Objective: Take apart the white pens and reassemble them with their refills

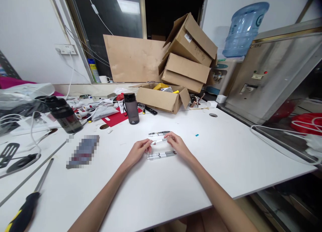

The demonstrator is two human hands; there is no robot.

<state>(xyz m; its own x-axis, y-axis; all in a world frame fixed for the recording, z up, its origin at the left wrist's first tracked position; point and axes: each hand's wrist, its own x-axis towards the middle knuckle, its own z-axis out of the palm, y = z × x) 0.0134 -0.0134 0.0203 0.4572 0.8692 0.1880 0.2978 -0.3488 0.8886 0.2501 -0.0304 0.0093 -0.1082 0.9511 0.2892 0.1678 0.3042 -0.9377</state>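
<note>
Between my two hands a white pen [159, 141] with a grey end is held just over the white table [201, 178]. My left hand [139, 152] pinches its left end, fingers closed. At its grey right end my right hand [177, 145] closes thumb and fingers. Behind it lie a dark pen [159, 133] and a white one, close together. Nearer to me, more white and grey pens [161, 155] rest side by side; their exact number is hard to make out.
A dark bottle [131, 108] stands beyond my hands, another bottle [63, 114] to the left. An open cardboard box [158, 99] sits at the back. A screwdriver [30, 201] and a blurred-out flat object [84, 151] lie at left. A small blue scrap [197, 135] is at right.
</note>
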